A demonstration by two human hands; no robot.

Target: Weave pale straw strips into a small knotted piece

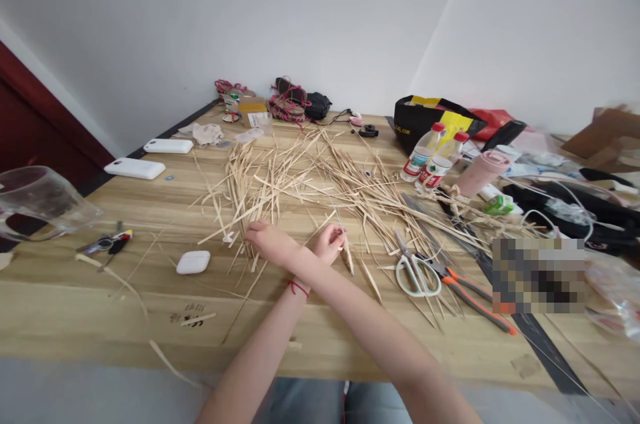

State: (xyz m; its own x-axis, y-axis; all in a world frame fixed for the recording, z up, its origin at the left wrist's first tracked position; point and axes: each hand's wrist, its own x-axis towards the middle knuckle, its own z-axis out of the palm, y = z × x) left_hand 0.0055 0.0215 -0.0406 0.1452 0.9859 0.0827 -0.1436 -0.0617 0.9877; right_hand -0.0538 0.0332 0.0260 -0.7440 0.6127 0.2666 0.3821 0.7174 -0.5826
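Observation:
My forearms cross, with the right one lying over the left. My left hand, a red cord round its wrist, is closed in a pinch on a pale straw strip that hangs down past the fingers. On the left side my right hand rests low over the straw pile; its fingers are curled down and the tips are hidden, so what they grip cannot be seen. A small white knotted bit lies beside that hand. More loose straw spreads out beyond both hands.
Scissors and orange-handled pliers lie at right. Behind them stand two water bottles, a pink tumbler and a black bag. At left are a white earphone case, keys and a clear plastic jug.

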